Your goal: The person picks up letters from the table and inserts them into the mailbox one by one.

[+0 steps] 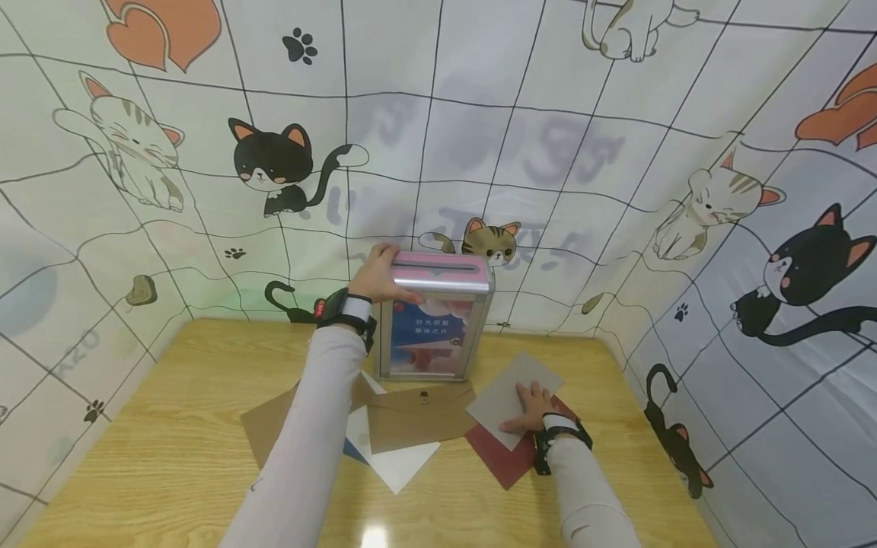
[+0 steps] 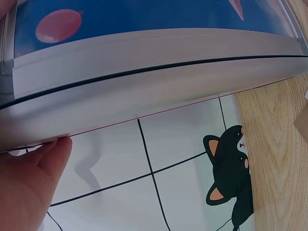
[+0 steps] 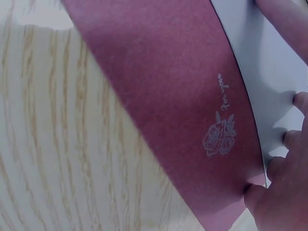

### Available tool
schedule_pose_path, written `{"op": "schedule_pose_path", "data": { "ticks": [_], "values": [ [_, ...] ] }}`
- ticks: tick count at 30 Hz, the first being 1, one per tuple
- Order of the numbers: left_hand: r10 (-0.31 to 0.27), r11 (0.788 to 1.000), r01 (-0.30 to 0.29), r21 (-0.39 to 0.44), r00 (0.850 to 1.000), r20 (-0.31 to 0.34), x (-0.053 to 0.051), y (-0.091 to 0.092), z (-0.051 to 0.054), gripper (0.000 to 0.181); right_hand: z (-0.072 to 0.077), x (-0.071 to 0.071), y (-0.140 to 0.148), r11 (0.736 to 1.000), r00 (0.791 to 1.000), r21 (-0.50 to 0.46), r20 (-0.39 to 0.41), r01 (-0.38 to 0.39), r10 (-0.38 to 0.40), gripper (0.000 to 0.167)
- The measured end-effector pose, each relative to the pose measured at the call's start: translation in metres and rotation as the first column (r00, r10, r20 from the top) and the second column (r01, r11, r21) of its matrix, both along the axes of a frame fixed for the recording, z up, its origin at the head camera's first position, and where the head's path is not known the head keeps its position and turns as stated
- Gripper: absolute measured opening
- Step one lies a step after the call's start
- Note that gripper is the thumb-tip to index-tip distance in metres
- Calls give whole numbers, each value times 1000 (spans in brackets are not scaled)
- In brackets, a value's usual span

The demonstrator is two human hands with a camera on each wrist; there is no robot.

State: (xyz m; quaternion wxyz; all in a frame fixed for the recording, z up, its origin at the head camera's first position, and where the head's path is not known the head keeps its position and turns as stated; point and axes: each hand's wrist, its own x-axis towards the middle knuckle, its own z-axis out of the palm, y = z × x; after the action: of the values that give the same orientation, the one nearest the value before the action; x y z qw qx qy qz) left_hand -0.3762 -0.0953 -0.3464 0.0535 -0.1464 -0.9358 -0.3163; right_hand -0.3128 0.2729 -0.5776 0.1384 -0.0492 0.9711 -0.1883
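Observation:
A pink-topped mailbox [image 1: 438, 262] with a slot in its lid and a silver frame stands upright at the back of the table. My left hand [image 1: 379, 275] grips its upper left corner, thumb over the front edge; the left wrist view shows the silver edge of the mailbox [image 2: 159, 53] close up. To the right, my right hand [image 1: 533, 407] rests on a grey envelope [image 1: 503, 388] with its fingers spread. Under that lies a red envelope [image 1: 503, 457], printed with a rose and "for you" in the right wrist view. The right fingertips touch both envelopes [image 3: 226, 48].
Before the mailbox a brown envelope [image 1: 418, 418] overlaps a white one [image 1: 397, 468], with a blue corner [image 1: 354, 450] beneath. Another brown envelope [image 1: 267, 422] lies partly behind the left forearm. Cat-printed cloth [image 1: 466, 152] hangs behind and beside the wooden table [image 1: 185, 396].

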Motion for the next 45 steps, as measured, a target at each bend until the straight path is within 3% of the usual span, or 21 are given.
{"op": "schedule_pose_path", "data": {
  "ticks": [6,13,22,33,36,42,45],
  "values": [
    [-10,1000,10,2,1000,-12,-3,-2,-1,116,6,2,-2,1000,1000,8,7,-18,18,110],
    [-23,1000,23,7,999,-25,-3,-3,-2,115,24,11,-10,1000,1000,-6,16,-20,20,91],
    [-12,1000,12,-2,999,-29,-2,-2,-3,115,24,9,-9,998,999,35,-20,-46,47,67],
    [-5,1000,4,-3,1000,-22,-1,-2,-2,116,34,13,-13,999,999,29,-24,-39,40,62],
    [-5,1000,5,-3,1000,-19,-1,-2,-2,115,33,13,-15,997,999,66,-28,-42,44,68],
    [-2,1000,2,-1,1000,-18,-1,-2,-2,115,20,6,-20,990,1000,144,3,4,-4,110],
    [-4,1000,4,0,1000,-20,-1,-2,-2,115,8,2,-19,983,1000,181,8,26,-27,123]
  ]
}}
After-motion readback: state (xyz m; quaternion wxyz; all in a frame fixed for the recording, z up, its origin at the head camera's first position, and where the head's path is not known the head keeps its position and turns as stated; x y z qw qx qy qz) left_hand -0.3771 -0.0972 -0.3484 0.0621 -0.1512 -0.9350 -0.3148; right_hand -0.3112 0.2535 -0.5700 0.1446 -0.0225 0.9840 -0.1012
